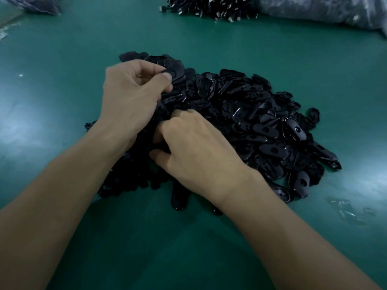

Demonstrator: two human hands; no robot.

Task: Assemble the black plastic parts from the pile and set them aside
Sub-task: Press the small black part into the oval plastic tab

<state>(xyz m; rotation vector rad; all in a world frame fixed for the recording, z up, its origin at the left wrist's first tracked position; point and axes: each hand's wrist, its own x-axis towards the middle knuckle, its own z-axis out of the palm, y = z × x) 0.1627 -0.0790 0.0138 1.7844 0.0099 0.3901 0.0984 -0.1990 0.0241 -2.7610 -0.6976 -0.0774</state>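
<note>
1. While both hands work at the left end of the pile of black plastic parts (261, 122), the relation that matters is between the two grips. The left hand (134, 95) sits toward the far edge of the bench (62, 49) and the right hand (194, 147) toward the near edge, the two almost touching.
2. Left grip: thumb and fingers pinch a flat oval part (178, 68) at the pile's far-left end. Its long axis appears to run left edge to right edge, and the free end points right, away from the palm.
3. Right grip: fingers curled down into the pile, knuckles up. The fingertips are hidden, so I cannot tell whether they hold a piece.
4. Small knobby pieces (121, 183) form a darker heap at the pile's near-left side, partly under the left forearm. They are too dark to name more closely.
5. Judgement: the mating piece likely comes from the right hand, which is nearer the small pieces. The next move would then run from the near side toward the far side to meet the pinched oval, while the left grip holds it steady.
6. One loose oval part (179, 200) lies alone toward the near edge, beside the right wrist.
</note>
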